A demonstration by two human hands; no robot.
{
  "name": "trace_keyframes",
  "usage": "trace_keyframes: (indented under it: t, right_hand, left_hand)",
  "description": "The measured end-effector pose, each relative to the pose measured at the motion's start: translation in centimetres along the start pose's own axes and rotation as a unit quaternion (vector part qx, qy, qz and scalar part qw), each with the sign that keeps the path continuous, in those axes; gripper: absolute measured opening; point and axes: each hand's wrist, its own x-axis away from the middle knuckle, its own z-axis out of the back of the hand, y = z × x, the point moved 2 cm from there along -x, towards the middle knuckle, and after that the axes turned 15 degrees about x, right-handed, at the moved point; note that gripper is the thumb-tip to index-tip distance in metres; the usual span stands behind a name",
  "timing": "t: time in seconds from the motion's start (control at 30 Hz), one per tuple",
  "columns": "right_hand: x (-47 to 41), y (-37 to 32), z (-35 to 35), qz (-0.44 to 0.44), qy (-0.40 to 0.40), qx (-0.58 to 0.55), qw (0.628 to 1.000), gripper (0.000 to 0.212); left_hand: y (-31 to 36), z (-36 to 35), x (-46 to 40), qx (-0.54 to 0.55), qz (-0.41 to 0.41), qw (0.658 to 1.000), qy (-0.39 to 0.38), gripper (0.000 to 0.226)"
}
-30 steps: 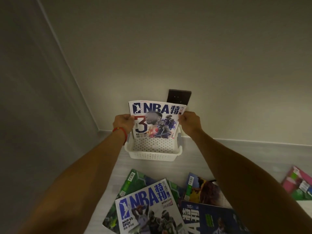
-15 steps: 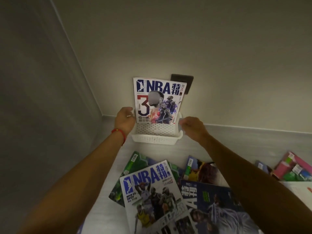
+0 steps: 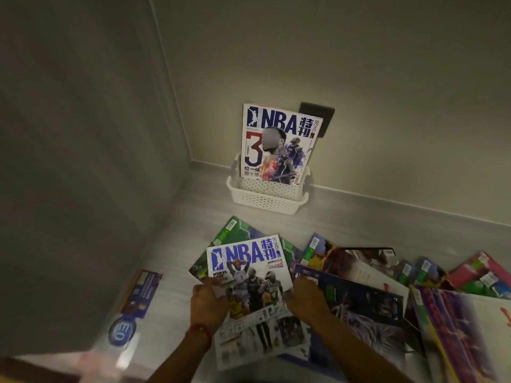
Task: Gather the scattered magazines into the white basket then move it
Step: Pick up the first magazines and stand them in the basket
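At lower centre, the left hand (image 3: pixel 207 302) and right hand (image 3: pixel 305 298) grasp opposite side edges of the glossy white-covered NBA magazine (image 3: pixel 253 288), its long axis pointing up-frame toward the white perforated plastic basket (image 3: pixel 265 199).

Both forearms reached forward and down side by side, the left hand (image 3: pixel 208 304), a red band at its wrist, lay with curled fingers, and the right hand (image 3: pixel 305 299) lay knuckles-up just beside it, its fingertips hidden from the camera.
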Motion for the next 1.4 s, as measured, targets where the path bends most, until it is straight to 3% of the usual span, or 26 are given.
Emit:
trace_keyframes:
  t: [0.2, 0.3, 0.57, 0.67, 0.87, 0.93, 1.03, 1.1, 1.27, 1.4]
  right_hand:
    - [0.2, -0.2, -0.1, -0.016, -0.04, -0.182, 0.982, 0.041]
    - [0.6, -0.2, -0.1, -0.01, -0.048, -0.23, 0.972, 0.028]
    - [1.7, -0.9, 1.4, 0.097, -0.128, -0.306, 0.938, 0.027]
    - [2.4, -0.2, 2.3, 0.113, -0.11, -0.372, 0.915, 0.034]
    - [3.6, 2.0, 6.6, 0.166, -0.103, -0.454, 0.869, 0.038]
    - [2.9, 2.2, 8.6, 0.166, -0.076, -0.431, 0.883, 0.035]
    - [1.6, 1.8, 11.9, 0.183, -0.007, -0.294, 0.938, 0.023]
    - [0.6, 1.1, 14.4, 0.192, 0.054, -0.251, 0.947, 0.021]
    - [-1.8, -0.8, 23.2, 0.144, 0.305, -0.172, 0.926, 0.017]
    - [-3.5, -2.9, 28.5, 0.138, 0.402, -0.186, 0.886, 0.018]
  left_hand:
    - [-0.9, -0.1, 0.7, 0.067, 0.043, 0.997, 0.02, 0.037]
    - [-1.0, 0.0, 0.7, 0.052, 0.051, 0.997, 0.027, 0.039]
    - [-1.0, 0.6, 1.3, 0.034, 0.037, 0.998, 0.029, 0.038]
    - [-1.1, 1.0, 1.6, 0.063, 0.033, 0.997, 0.033, 0.03]
    - [3.1, 2.2, 2.0, 0.191, -0.018, 0.98, -0.049, 0.013]
    - [6.1, 3.2, 1.7, 0.215, -0.05, 0.973, -0.064, 0.018]
    - [11.7, 3.9, 0.7, 0.173, -0.142, 0.971, -0.086, 0.02]
    - [15.2, 3.9, -0.6, 0.153, -0.193, 0.966, -0.08, 0.021]
    - [23.5, 4.4, -5.0, 0.144, -0.314, 0.936, -0.064, 0.018]
    - [29.0, 4.0, -8.8, 0.136, -0.374, 0.916, -0.058, 0.013]
